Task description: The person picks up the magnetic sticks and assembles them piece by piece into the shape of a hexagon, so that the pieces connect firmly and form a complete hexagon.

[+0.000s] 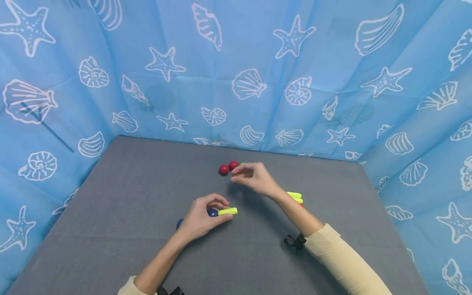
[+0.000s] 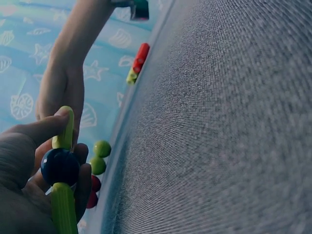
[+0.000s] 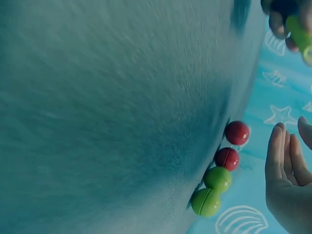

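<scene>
Holding yellow rod, left hand curled; right hand hovering above tabletop.

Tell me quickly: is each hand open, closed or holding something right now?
Left hand: closed, holding a shiny dark-blue ball with a yellow-green stick on either side.
Right hand: open, holding nothing visible.
</scene>
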Demonstrator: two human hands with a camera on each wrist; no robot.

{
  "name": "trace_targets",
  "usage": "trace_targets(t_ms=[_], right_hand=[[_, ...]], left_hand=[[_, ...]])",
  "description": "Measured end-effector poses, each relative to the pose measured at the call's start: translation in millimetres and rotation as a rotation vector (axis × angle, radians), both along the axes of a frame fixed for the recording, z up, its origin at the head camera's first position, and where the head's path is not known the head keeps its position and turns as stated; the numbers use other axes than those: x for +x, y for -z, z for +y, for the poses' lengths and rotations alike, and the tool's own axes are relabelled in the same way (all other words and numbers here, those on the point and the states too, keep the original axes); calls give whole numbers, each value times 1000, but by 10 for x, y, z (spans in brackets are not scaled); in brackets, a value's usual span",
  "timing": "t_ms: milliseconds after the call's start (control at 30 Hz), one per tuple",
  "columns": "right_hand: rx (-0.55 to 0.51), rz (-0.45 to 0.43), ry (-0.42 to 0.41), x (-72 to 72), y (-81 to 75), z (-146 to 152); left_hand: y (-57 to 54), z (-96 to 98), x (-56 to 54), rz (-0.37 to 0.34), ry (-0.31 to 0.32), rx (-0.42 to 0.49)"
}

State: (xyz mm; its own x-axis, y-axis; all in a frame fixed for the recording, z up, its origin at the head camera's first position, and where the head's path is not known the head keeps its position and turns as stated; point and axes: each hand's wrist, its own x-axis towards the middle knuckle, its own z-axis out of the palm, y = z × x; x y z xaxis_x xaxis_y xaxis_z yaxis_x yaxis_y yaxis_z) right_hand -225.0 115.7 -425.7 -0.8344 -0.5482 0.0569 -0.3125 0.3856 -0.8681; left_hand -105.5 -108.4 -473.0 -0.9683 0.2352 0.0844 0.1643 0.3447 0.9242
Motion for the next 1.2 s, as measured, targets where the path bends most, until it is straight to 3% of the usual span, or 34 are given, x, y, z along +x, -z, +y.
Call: trace_targets(t_ms=[267,467,767,1000,1200], right_hand=[[71,-23,44,-321,101,-205],[67,-76,27,-434,174,-303],[148,-72,45,-472,265,-358],[209,-27,11,-451,268,-402],[180,-40,13,-433,266,-398]], left_hand=[[12,5,-4,8,0,-2],[15,7,-1,4,-3,-2],[2,12,0,6,-3,-6],[-3,13,3,24,-2,-7],[3,14,0,18,-8,-15]])
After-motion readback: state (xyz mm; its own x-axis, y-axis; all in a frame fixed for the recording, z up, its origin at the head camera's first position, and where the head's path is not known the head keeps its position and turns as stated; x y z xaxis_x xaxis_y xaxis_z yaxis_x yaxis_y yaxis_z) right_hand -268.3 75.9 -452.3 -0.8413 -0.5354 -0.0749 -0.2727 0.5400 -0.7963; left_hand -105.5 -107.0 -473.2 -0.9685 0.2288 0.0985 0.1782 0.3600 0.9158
